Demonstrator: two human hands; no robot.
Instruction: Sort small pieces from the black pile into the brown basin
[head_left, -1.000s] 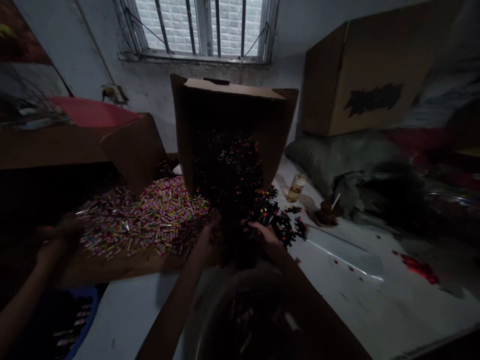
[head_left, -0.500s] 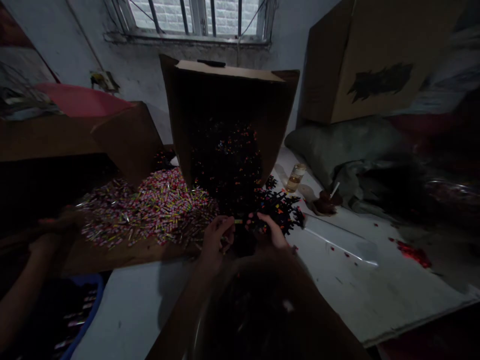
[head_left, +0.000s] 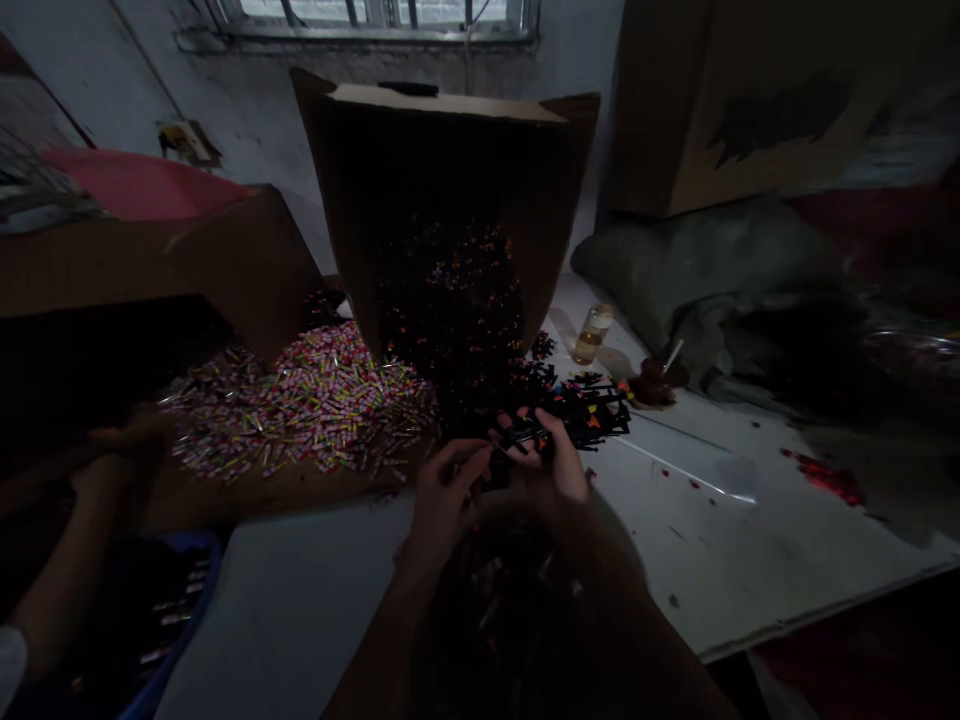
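Note:
My left hand [head_left: 448, 485] is closed, thumb and fingertips pinched together; what sits in the pinch is too small and dark to make out. Its fingertips almost meet those of my right hand [head_left: 559, 465], which is curled round thin black stick-like pieces [head_left: 525, 437]. Past that hand, a bundle of similar black pieces [head_left: 592, 415] with orange and coloured bits lies on the table. Left of my hands spreads a heap of small pink, white and yellow printed tubes [head_left: 337, 400]. An upright cardboard box [head_left: 551, 235], open towards me, holds many dark pieces with orange specks.
A clear plastic tray [head_left: 697, 465], a small jar of yellowish liquid [head_left: 592, 335] and a brown lump with a white stick [head_left: 658, 380] are on the right. At left, another person's hand [head_left: 105, 475] is above a blue basin [head_left: 206, 580]. Red scraps [head_left: 825, 478] lie far right.
A short yellow tube was in my left fingertips earlier and no longer shows there. My hands came closer together, and my right hand now holds black pieces. The view tilted downward.

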